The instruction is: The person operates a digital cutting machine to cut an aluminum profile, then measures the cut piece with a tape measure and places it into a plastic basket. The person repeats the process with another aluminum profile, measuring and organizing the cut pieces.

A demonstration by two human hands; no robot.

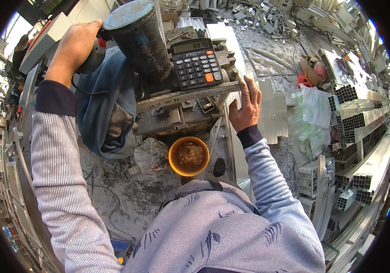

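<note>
At the upper left, my left hand [77, 44] is closed over a dark rounded handle [95, 57] with a bit of red on it. A black cord trails below, and the palm side is hidden. My right hand [247, 105] is open, fingers stretched and thumb apart, fingertips at the right end of the worn machine bench [181, 96], beside long pale metal profiles [237, 150]. Between the hands, a black calculator [196, 63] with an orange key leans on the machine. A dark, scuffed cylinder [142, 45] stands left of it.
Blue cloth [101, 104] hangs below my left hand. A yellow bucket [173, 157] holding small pieces stands on the floor before me. Metal offcuts [267, 20] are heaped at the back. Stacked square tubes [363, 120] and clear plastic wrap [315, 109] lie right.
</note>
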